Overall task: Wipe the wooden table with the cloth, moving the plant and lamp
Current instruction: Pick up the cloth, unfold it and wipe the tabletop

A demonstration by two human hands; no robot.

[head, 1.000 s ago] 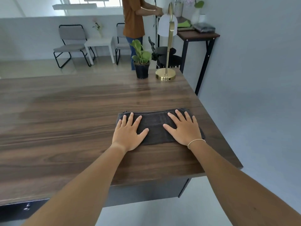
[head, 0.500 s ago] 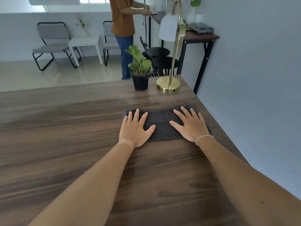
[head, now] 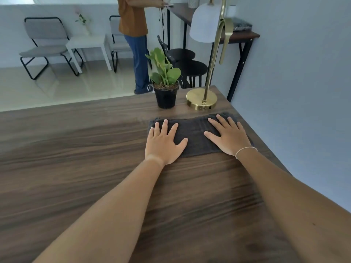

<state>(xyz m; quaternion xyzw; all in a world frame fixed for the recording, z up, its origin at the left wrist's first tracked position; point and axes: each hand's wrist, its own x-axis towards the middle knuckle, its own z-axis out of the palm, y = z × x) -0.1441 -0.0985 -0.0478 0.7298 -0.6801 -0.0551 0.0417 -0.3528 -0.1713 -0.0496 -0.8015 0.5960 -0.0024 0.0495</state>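
Observation:
A folded dark grey cloth (head: 195,135) lies flat on the wooden table (head: 76,168) near its far right corner. My left hand (head: 163,143) presses on the cloth's left end with fingers spread and straight. My right hand (head: 229,137) presses on its right end the same way. Just beyond the cloth stand a small green plant in a black pot (head: 166,92) and a brass lamp (head: 202,99) with a white shade. The cloth's far edge lies a short gap from the pot and the lamp base.
The table's right edge runs along a grey wall (head: 294,92). Beyond the far edge are black stools (head: 190,67), a dark side table (head: 237,37), a standing person (head: 134,35), grey chairs (head: 45,44) and a white low table (head: 87,42).
Both hands have slid the cloth away from me across the table, from near the front edge up to just short of the plant and lamp.

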